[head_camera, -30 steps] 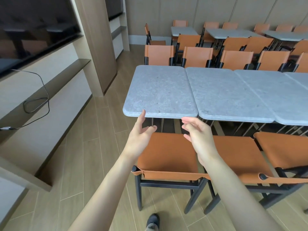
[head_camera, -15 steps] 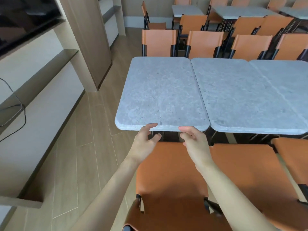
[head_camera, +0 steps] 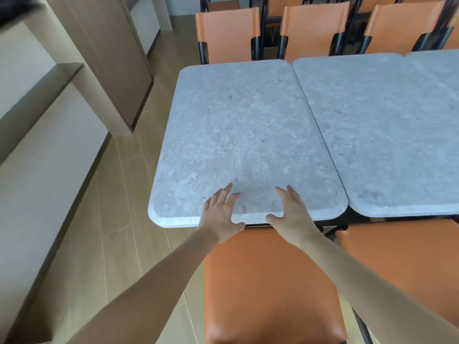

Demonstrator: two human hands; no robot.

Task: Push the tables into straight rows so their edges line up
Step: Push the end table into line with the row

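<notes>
Both hands lie flat on the near edge of the grey table (head_camera: pixel 238 135), the left hand (head_camera: pixel 221 212) and right hand (head_camera: pixel 293 212) with fingers straight on top and thumbs over the rim, neither grip closed on anything. The table's right edge touches a second table (head_camera: pixel 387 135), cut off at the frame. An orange chair (head_camera: pixel 268 281) hides the table's legs.

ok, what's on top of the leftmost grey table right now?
Only the hands: left hand and right hand lie on the leftmost grey table near its front edge, fingers spread, thumbs at the rim. The rest of the top is bare. The tabletop hides its legs.
</notes>
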